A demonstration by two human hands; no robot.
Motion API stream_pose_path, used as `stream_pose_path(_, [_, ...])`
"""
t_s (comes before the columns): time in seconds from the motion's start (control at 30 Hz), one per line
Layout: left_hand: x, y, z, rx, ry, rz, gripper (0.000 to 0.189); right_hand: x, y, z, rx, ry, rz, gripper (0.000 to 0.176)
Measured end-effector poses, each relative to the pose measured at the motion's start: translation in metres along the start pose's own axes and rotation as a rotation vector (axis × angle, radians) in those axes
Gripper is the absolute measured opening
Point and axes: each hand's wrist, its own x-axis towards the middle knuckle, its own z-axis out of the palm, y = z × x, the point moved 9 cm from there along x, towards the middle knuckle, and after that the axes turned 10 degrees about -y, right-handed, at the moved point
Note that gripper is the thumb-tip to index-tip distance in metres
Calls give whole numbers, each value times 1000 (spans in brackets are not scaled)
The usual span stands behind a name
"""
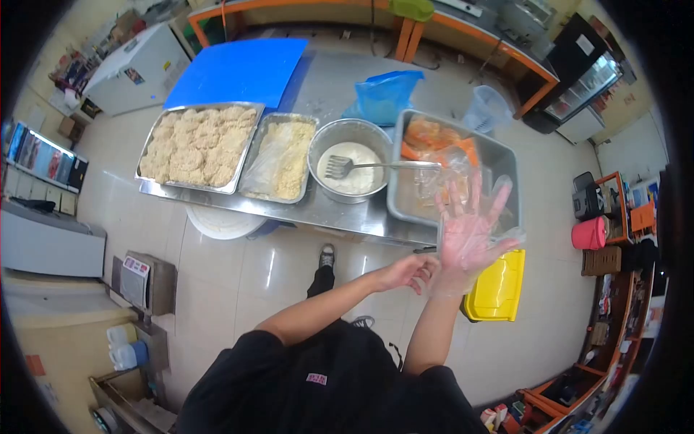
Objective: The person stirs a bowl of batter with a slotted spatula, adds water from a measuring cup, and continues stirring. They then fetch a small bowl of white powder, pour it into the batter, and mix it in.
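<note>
A loose, clear plastic glove covers my right hand (471, 235), raised palm up with its fingers spread, over the near edge of a grey tub (510, 155). Close beside its wrist is my bare left hand (410, 273), fingers curled near the glove's cuff; whether they pinch the plastic is too small to tell. Inside the tub lie orange pieces (428, 137) and clear plastic. A fork (405, 165) rests across a round metal pot (316, 155) of white powder (361, 181). Left of the pot are a tray of crumbs (293, 159) and a tray of breaded pieces (195, 148).
On the metal table (325, 79) are a blue board (238, 72) and a blue plastic bag (387, 98). A clear basket (488, 108) stands behind the tub. Below are a yellow bin (499, 286) and a white round container (224, 222). A scale (136, 282) stands at left.
</note>
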Motion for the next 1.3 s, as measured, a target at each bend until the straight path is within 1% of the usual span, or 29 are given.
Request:
stream_pose_path(0.07, [8, 10, 47, -210, 26, 25, 46, -3, -15, 36, 17, -70, 74, 95])
stream_pose_path(0.1, [6, 91, -32, -69, 36, 104, 41, 67, 50, 12, -52, -11, 68, 94])
stream_pose_path(0.17, [-7, 104, -35, 65, 182, 168, 31, 59, 70, 2, -113, 294, 102, 93])
stream_pose_path(0.27, [-10, 118, -61, 252, 76, 83, 21, 85, 74, -6, -368, 182, 70, 80])
stream_pose_path(0.3, [-22, 135, -67, 322, 153, 115, 19, 96, 78, -18, -539, 175, 125, 75])
stream_pose_path(0.33, [-38, 159, -67, 397, 227, 149, 17, 100, 85, -34, -714, 204, 240, 70])
stream_pose_path(0.4, [-81, 209, -71, 496, 372, 251, 13, 105, 97, -72, -1062, 254, 577, 60])
stream_pose_path(0.43, [-112, 236, -77, 519, 441, 316, 11, 102, 100, -91, -1153, 288, 715, 55])
stream_pose_path(0.47, [-152, 272, -84, 602, 619, 355, 11, 95, 98, -109, -1222, 328, 837, 51])
stream_pose_path(0.5, [-189, 282, -114, 591, 802, 369, 12, 86, 95, -125, -1236, 393, 904, 46])
stream_pose_path(0.53, [-228, 293, -142, 573, 964, 476, 14, 77, 92, -137, -1173, 483, 884, 41])
stream_pose_path(0.57, [-261, 305, -164, 503, 1132, 439, 16, 64, 93, -146, -1066, 582, 821, 37])
stream_pose_path(0.63, [-294, 308, -209, 439, 1214, 382, 22, 53, 108, -158, -807, 707, 538, 30])
stream_pose_path(0.67, [-293, 311, -223, 478, 1229, 362, 23, 47, 120, -157, -669, 762, 392, 27])
stream_pose_path(0.7, [-292, 312, -234, 522, 1239, 336, 25, 57, 140, -141, -632, 691, 353, 25])
stream_pose_path(0.77, [-285, 307, -250, 579, 1228, 272, 27, 84, 175, -109, -559, 572, 259, 27])
stream_pose_path(0.87, [-273, 299, -262, 589, 1208, 207, 30, 115, 191, -115, -478, 454, 93, 40])
stream_pose_path(0.93, [-274, 292, -263, 548, 1228, 175, 31, 146, 175, -96, -416, 438, 18, 49])
stream_pose_path(0.97, [-272, 288, -263, 570, 1217, 163, 31, 159, 168, -89, -384, 430, -15, 53])
stream_pose_path(1.07, [-268, 275, -270, 608, 1188, 137, 31, 187, 171, -89, -504, 295, -7, 63])
stream_pose_path(1.17, [-261, 266, -270, 555, 1163, 126, 28, 178, 170, -102, -646, 376, 37, 66])
stream_pose_path(1.27, [-258, 271, -260, 490, 1144, 123, 22, 154, 191, -96, -590, 554, 100, 66])
stream_pose_path(1.3, [-257, 273, -261, 489, 1136, 133, 20, 153, 196, -100, -533, 566, 97, 66])
